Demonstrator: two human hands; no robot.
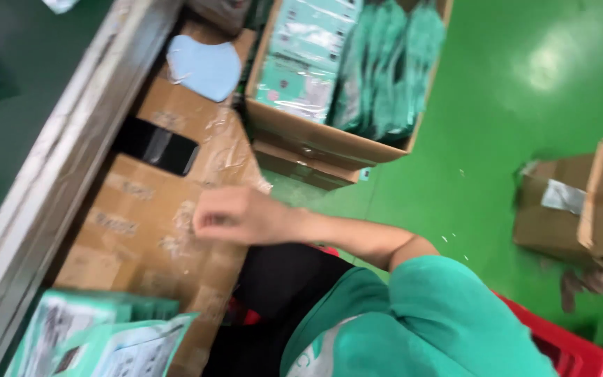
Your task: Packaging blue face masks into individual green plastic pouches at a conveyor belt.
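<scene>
So the right hand (235,215) is curled into a loose fist over a flattened cardboard sheet (141,223), fingers pinched together at the tip. The shot is too blurry to tell if it's actually holding anything small. The left hand isn't in the shot at all, so no call on that one.

The cardboard sheet is brown, creased, with worn strips of clear tape and scuffed patches all over it. It lies along the edge of a long grey surface (29,202) that runs diagonally on its left. A black glossy phone (156,145) lies on the sheet, above the hand. Further up the sheet sits a pale blue face mask (204,66), cupped shape, lying flat.

Right of the sheet's upper end there's an open cardboard box (329,143) on the floor. Inside are stacks of teal sealed packets with printing on one side, and a row of darker green ones standing on edge next to them. At the sheet's lower end, near the bottom edge of the shot, a few more teal packets (99,335) lie in a loose pile.

The floor (525,91) is shiny bright green with light glare on it. Far right of the sheet are a couple more brown boxes (581,202), one with a silvery tape patch. A red crate (574,349) shows behind the person's green sleeve (448,307).
</scene>
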